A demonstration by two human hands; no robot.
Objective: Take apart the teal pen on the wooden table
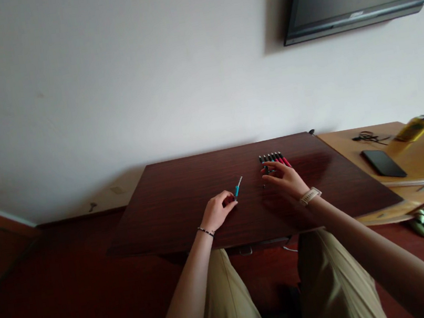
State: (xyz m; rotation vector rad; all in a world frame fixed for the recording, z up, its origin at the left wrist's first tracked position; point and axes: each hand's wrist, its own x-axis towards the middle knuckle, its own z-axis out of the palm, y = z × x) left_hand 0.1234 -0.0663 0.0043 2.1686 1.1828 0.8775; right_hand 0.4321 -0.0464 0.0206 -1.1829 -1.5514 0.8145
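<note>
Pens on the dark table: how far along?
A row of red pens lies lined up by the far edge of the table. In hand: the left hand holds a blue pen part; the right hand touches the row. What remains isn't visible.

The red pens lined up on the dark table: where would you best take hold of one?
Probably at the near end of an outer pen in the red pens, coming from the person's side. They lie side by side, touching, so middles are crowded. The right hand already rests there; the left hand holds a blue pen.
</note>
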